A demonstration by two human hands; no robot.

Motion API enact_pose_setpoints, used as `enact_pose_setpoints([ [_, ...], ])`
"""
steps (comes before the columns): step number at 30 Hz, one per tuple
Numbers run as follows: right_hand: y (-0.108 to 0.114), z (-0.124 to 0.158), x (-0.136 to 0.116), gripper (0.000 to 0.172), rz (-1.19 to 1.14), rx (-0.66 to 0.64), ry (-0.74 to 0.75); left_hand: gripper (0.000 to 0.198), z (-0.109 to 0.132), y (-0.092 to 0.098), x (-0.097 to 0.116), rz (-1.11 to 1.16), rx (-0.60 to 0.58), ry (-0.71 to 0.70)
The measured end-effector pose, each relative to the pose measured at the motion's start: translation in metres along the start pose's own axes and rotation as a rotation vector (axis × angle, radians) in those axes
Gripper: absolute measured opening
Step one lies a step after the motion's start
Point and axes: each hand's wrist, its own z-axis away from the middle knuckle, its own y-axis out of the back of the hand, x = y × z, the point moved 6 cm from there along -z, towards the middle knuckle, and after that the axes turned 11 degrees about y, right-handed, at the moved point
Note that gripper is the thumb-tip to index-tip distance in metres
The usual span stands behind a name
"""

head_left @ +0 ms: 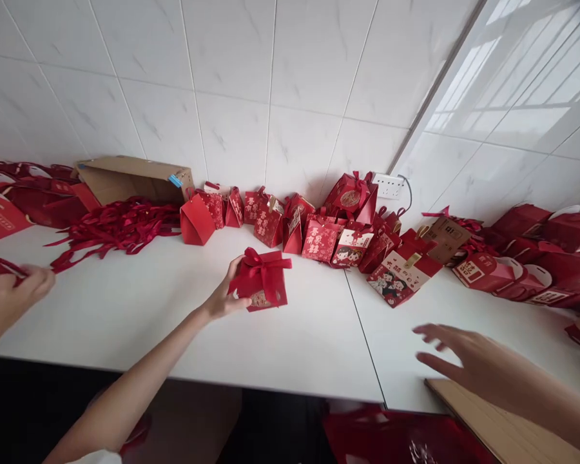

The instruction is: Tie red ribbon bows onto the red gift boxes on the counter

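My left hand (221, 298) reaches out over the white table (140, 309) and grips the left side of a small red gift box (265, 283) tied with a red ribbon bow. The box stands on the table in front of a row of similar red gift boxes (319, 235) along the tiled wall. My right hand (457, 361) hovers low over the table at the right, fingers spread and holding nothing, just above a flat piece of brown cardboard (493, 425).
Another person's hand (9, 296) at the far left holds something red. A heap of red ribbons (116, 225) lies before an open cardboard carton (130, 177). Flat red bags (536, 258) pile up at the right; a wall socket (389, 185) sits in the corner.
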Motion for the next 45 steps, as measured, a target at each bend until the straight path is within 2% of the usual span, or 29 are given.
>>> enact_pose_setpoints([
  [2,-0.020,-0.022,-0.032,0.036,-0.120,-0.251,0.140,0.096,0.031,-0.017,0.006,0.052,-0.153,-0.016],
  [4,-0.027,-0.044,-0.064,0.037,-0.190,-0.351,0.233,0.094,0.057,-0.040,0.007,0.030,-0.331,0.016],
  [7,-0.031,-0.082,-0.104,0.038,-0.337,-0.399,0.341,0.092,0.079,-0.069,0.004,-0.011,-0.515,0.057],
  [9,-0.033,-0.104,-0.120,0.043,-0.396,-0.423,0.337,0.095,0.081,-0.078,0.003,-0.042,-0.538,0.075],
  [11,-0.029,-0.118,-0.132,0.041,-0.404,-0.385,0.337,0.097,0.080,-0.079,0.000,-0.119,-0.550,0.096],
  [13,-0.022,-0.118,-0.139,0.036,-0.443,-0.300,0.298,0.094,0.076,-0.071,-0.005,-0.215,-0.515,0.098],
  [15,-0.020,-0.103,-0.142,0.033,-0.504,-0.187,0.235,0.082,0.070,-0.055,-0.008,-0.277,-0.424,0.113],
  [17,-0.029,-0.077,-0.142,0.038,-0.562,-0.103,0.160,0.063,0.064,-0.039,-0.006,-0.303,-0.312,0.171],
  [19,-0.050,-0.051,-0.142,0.044,-0.649,-0.089,0.091,0.047,0.059,-0.032,0.002,-0.311,-0.201,0.252],
  [21,-0.073,-0.032,-0.144,0.045,-0.792,-0.079,0.057,0.045,0.054,-0.035,0.017,-0.341,-0.116,0.288],
  [23,-0.090,-0.022,-0.148,0.045,-0.933,-0.061,0.040,0.045,0.050,-0.049,0.033,-0.381,-0.103,0.259],
  [26,-0.103,-0.021,-0.153,0.044,-1.101,-0.013,-0.007,0.038,0.047,-0.067,0.045,-0.421,-0.085,0.206],
  [30,-0.107,-0.028,-0.156,0.040,-1.279,0.057,-0.065,0.030,0.054,-0.069,0.040,-0.385,0.012,0.209],
  [34,-0.112,-0.035,-0.157,0.041,-1.356,0.059,-0.062,0.027,0.072,-0.065,0.036,-0.268,0.087,0.246],
  [39,-0.120,-0.042,-0.161,0.042,-1.454,0.063,-0.064,0.030,0.089,-0.070,0.031,-0.077,0.146,0.305],
  [42,-0.125,-0.042,-0.165,0.042,-1.495,0.083,-0.091,0.033,0.092,-0.070,0.023,0.015,0.220,0.299],
  [45,-0.128,-0.038,-0.166,0.043,-1.513,0.120,-0.123,0.039,0.091,-0.074,0.011,0.105,0.236,0.315],
])
